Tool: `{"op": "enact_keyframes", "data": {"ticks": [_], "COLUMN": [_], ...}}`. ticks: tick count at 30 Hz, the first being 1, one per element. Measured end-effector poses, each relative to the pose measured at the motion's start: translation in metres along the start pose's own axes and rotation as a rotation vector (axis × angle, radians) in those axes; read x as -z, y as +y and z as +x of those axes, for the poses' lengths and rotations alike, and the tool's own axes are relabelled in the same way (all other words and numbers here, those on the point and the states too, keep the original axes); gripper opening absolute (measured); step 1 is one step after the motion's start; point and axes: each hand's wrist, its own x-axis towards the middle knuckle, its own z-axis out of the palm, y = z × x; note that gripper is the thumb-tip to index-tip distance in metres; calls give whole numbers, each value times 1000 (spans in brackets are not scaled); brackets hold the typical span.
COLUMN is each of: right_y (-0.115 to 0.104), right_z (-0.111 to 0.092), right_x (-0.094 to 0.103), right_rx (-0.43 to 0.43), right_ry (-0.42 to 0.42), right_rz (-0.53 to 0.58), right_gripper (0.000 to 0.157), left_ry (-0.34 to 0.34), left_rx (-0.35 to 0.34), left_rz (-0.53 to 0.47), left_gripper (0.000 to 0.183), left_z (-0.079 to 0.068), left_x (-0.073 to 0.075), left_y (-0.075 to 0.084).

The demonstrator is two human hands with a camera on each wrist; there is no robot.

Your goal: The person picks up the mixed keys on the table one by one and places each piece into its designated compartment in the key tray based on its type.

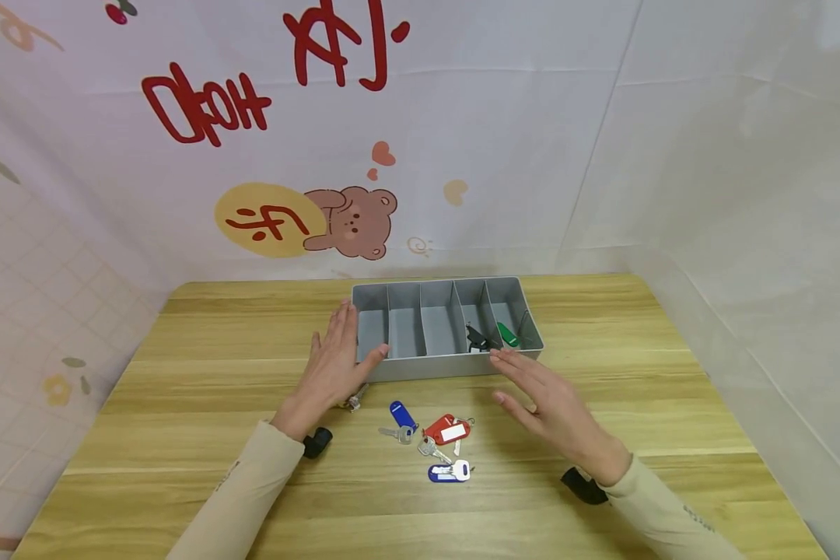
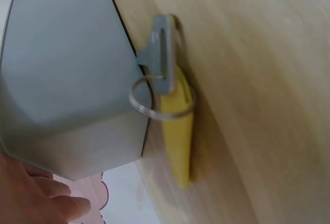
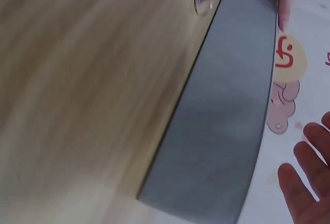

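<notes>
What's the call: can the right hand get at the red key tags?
Likely yes: the right hand holds nothing, and in the head view only bare tabletop shows between it and the red key tags.

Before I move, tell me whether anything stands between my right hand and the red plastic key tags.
Nothing visible: in the head view, only bare wooden table lies between your right hand and the red plastic key tags. The grey rectangular divided tray stands beyond them, not between.

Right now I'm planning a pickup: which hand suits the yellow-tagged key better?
Probably the left hand: the yellow-tagged key lies near its wrist; the right hand is by the right end of the tray.
</notes>
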Motion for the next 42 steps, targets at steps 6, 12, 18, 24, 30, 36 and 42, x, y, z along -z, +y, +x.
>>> {"op": "enact_keyframes", "data": {"ticks": [6, 12, 18, 24, 30, 36, 42], "right_y": [-1, 0, 6, 7, 5, 6, 8], "right_z": [0, 3, 4, 3, 4, 5, 5], "right_x": [-9, -15, -19, -25, -30, -34, -37], "right_rx": [-71, -171, -291, -326, -325, -316, -312], "right_ry": [-107, -230, -355, -423, -469, -505, -535], "right_rz": [144, 285, 435, 468, 478, 507, 521], "right_gripper": [59, 50, 46, 42, 38, 32, 28], "left_ry": [-9, -8, -19, -20, -9, -8, -7], "left_rx": [10, 15, 17, 14, 18, 22, 16], "left_rz": [-13, -24, -46, -58, -67, -79, -87], "left_gripper": [101, 101, 98, 98, 97, 98, 97], "left_z": [-1, -1, 0, 1, 0, 0, 0], "left_x": [0, -1, -2, -3, -3, -3, -3], "left_y": [-2, -3, -4, -5, -6, -6, -5]}}
